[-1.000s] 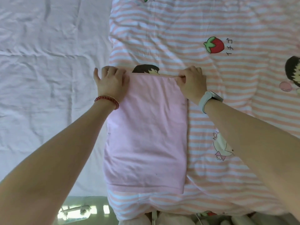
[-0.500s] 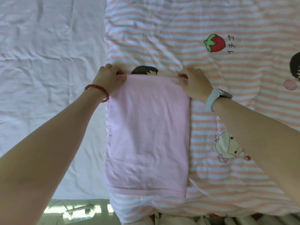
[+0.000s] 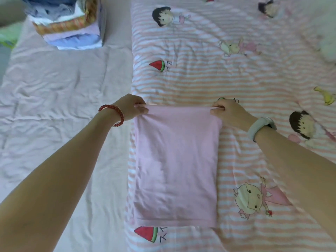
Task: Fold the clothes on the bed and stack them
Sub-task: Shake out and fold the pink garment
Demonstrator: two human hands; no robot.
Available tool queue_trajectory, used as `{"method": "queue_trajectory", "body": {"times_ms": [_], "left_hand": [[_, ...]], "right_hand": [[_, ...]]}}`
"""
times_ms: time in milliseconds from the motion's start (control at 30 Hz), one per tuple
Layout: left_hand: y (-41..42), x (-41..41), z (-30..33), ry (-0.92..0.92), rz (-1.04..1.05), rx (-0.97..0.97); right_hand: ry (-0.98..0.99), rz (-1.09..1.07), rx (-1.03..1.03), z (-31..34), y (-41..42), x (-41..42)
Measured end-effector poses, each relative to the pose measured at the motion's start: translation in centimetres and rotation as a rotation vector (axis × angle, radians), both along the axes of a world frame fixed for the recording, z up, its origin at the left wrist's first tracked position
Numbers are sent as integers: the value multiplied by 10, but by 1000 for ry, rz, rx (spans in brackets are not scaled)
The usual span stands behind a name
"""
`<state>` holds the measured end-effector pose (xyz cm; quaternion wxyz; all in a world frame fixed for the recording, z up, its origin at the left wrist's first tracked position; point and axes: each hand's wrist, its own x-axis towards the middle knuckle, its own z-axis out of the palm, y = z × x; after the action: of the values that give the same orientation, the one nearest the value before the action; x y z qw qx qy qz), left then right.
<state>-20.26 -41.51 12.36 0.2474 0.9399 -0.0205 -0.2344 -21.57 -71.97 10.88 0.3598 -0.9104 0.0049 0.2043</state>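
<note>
pink garment: folded into a tall rectangle, lying flat on the striped quilt, close to the quilt's left edge. near edge sits just above a watermelon print, far edge is lifted a bit off the quilt

left hand: grip is pinched on the far left corner of the pink garment, thumb and fingers closed on the fabric edge. red bead bracelet on that wrist

right hand: same deal on the far right corner, grip clamped on the cloth, fingers curled over it. pale watch band on the wrist

far edge: stretched pretty much straight between the two hands, slight sag in the middle

striped quilt: pink and white stripes with cartoon kids, watermelon slices and a banana printed on it, covers the right side of the bed. a bit wrinkled up top

bed sheet: plain pale sheet on the left half, creased all over, the left arm crosses over it

stack of folded clothes: sitting on the sheet at the far left, well apart from the pink garment. blue and lilac pieces at the bottom, something orange-patterned in the middle, white and dark blue stuff on top. it's blurry so can't really tell what the items are

far right: something white and fuzzy at the frame edge, too blurred to tell
</note>
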Motion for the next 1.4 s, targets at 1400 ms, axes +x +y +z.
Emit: {"method": "queue_trajectory", "body": {"times_ms": [1400], "left_hand": [[-81,-138,-102,-293,-252,463]], "right_hand": [[-412,264,-520,-96,63,-132]]}}
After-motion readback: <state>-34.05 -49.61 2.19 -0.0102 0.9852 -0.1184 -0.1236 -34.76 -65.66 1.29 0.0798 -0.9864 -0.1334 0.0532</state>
